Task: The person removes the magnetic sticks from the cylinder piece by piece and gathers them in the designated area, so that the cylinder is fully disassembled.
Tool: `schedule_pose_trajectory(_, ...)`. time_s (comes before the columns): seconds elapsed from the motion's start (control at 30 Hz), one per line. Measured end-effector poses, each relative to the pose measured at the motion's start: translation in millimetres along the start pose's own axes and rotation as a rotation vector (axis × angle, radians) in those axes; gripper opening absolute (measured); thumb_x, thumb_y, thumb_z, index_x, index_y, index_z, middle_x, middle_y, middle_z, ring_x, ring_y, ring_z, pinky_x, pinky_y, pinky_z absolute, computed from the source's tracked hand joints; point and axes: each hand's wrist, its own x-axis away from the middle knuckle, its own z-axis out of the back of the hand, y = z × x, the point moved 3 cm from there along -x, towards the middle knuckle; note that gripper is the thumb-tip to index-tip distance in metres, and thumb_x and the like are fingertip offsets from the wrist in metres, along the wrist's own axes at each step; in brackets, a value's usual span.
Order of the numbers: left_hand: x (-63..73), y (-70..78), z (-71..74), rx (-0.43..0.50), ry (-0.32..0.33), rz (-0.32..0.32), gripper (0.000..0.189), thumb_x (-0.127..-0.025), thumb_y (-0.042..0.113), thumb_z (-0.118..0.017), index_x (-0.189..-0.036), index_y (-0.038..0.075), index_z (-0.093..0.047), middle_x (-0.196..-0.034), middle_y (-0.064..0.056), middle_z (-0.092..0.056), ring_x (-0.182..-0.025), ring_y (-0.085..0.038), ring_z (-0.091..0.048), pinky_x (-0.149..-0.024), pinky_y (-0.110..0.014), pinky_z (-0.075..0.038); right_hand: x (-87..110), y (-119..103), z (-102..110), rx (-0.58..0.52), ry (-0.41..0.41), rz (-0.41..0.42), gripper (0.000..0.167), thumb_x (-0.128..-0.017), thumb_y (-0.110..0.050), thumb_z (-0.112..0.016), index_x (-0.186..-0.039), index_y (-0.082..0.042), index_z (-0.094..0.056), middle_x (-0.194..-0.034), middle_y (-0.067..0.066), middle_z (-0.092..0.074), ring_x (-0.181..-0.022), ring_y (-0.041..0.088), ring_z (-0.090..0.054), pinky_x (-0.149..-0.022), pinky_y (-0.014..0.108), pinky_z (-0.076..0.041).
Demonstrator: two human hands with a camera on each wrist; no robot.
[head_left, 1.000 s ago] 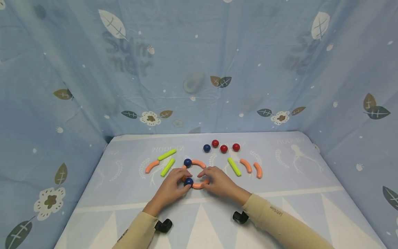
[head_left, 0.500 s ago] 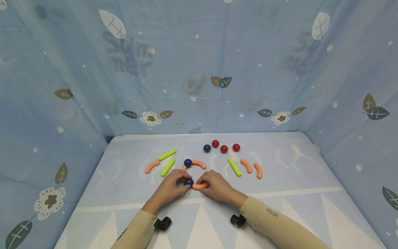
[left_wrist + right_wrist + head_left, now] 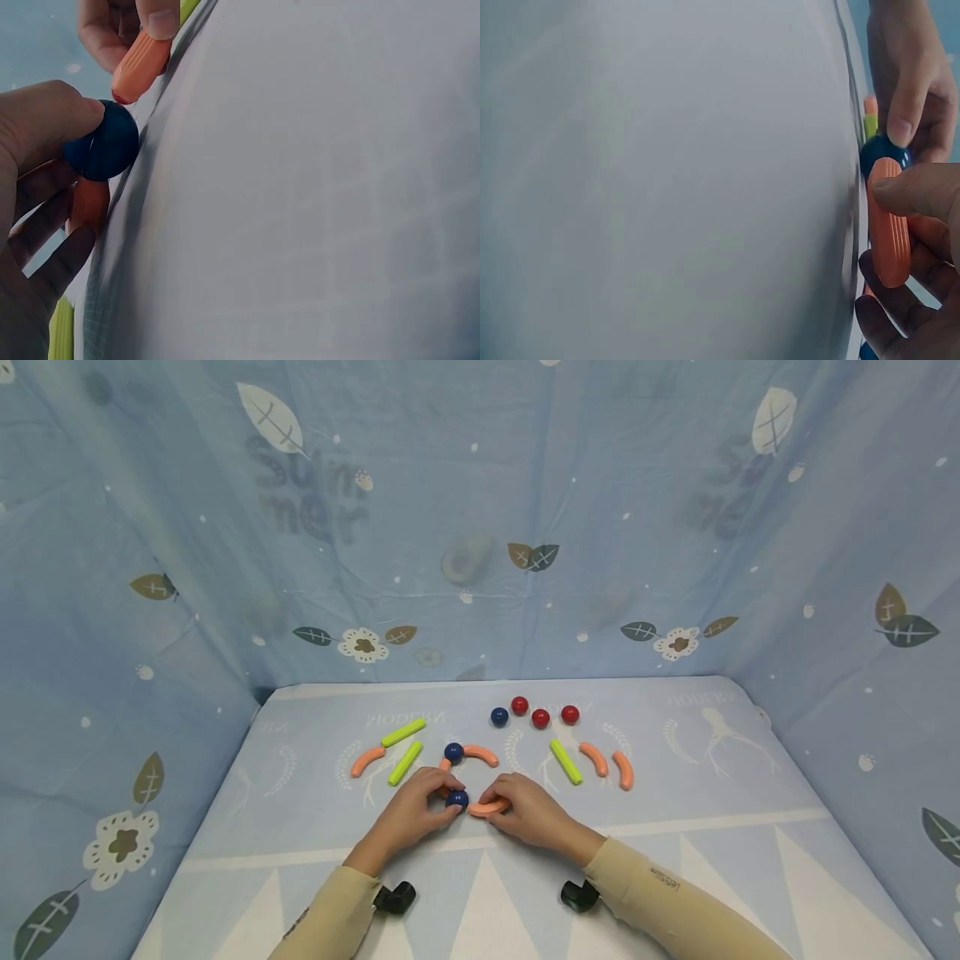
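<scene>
My left hand [image 3: 414, 802] pinches a shiny dark blue ball [image 3: 457, 800] between thumb and fingers. Behind that ball, in the left wrist view, an orange curved rod [image 3: 90, 204] meets it and is partly covered by the fingers. Between the right hand's [image 3: 528, 810] thumb and fingers is another orange curved rod [image 3: 889, 232], ribbed along its length. Its free end points at the blue ball, with a narrow gap in the left wrist view. Just beyond my left hand, a second blue ball [image 3: 453, 752] joins an orange curved rod [image 3: 481, 754] at its right.
Farther back lie a loose blue ball [image 3: 499, 717] and several red balls [image 3: 540, 719]. Green straight rods [image 3: 405, 763] and an orange curved rod [image 3: 367, 762] are at left. To the right lie a green rod [image 3: 566, 762] and two orange curved rods [image 3: 622, 771].
The right hand's fingers have closed round the near orange rod and drawn it slightly right, away from the blue ball. My left hand stays nearly still on that ball.
</scene>
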Motion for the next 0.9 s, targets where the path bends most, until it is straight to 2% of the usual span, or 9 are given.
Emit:
schedule_pose_trajectory(0.13,0.1,0.2,-0.3,-0.001,0.001,0.008,0.029,-0.087,0.016,-0.083,-0.113,0.019,-0.072,-0.108,0.012,-0.062,-0.101,-0.008,-0.056,-0.091,-0.035,-0.051,8.5,8,8,-0.018,0.034,-0.020,0.017,-0.091,-0.017,-0.078,-0.107,-0.020,-0.074,-0.103,-0.011,-0.067,-0.097,0.008,-0.059,-0.087,0.032,-0.053)
schedule_pose_trajectory(0.33,1.2,0.4,-0.3,0.004,0.007,0.020,0.029,-0.086,0.015,-0.083,-0.113,0.021,-0.071,-0.110,0.012,-0.062,-0.102,-0.008,-0.056,-0.092,-0.036,-0.051,23.8,22,24,-0.051,0.106,-0.096,0.016,-0.089,-0.020,-0.081,-0.104,-0.024,-0.076,-0.098,-0.015,-0.065,-0.088,0.006,-0.056,-0.079,0.028,-0.052)
schedule_pose_trajectory(0.73,1.0,-0.9,-1.4,0.011,0.002,0.031,0.029,-0.087,0.016,-0.082,-0.113,0.021,-0.072,-0.109,0.012,-0.062,-0.102,-0.009,-0.056,-0.093,-0.037,-0.051,47.5,47,49,0.029,0.229,-0.153,0.017,-0.083,-0.021,-0.086,-0.099,-0.025,-0.080,-0.087,-0.020,-0.068,-0.089,0.011,-0.053,-0.076,0.030,-0.048)
schedule_pose_trajectory(0.8,1.0,-1.0,-1.6,0.013,0.001,0.034,0.029,-0.087,0.016,-0.082,-0.113,0.022,-0.071,-0.109,0.013,-0.062,-0.103,-0.009,-0.056,-0.093,-0.037,-0.051,50.7,50,52,0.036,0.238,-0.158,0.018,-0.082,-0.020,-0.087,-0.099,-0.024,-0.080,-0.087,-0.020,-0.068,-0.092,0.014,-0.056,-0.079,0.034,-0.048)
schedule_pose_trajectory(0.9,1.0,-0.9,-1.6,0.013,-0.002,0.035,0.029,-0.087,0.017,-0.082,-0.114,0.022,-0.071,-0.109,0.012,-0.062,-0.103,-0.009,-0.056,-0.093,-0.038,-0.051,56.0,55,57,0.045,0.252,-0.161,0.020,-0.080,-0.015,-0.088,-0.098,-0.022,-0.080,-0.087,-0.019,-0.069,-0.109,0.022,-0.061,-0.101,0.049,-0.038)
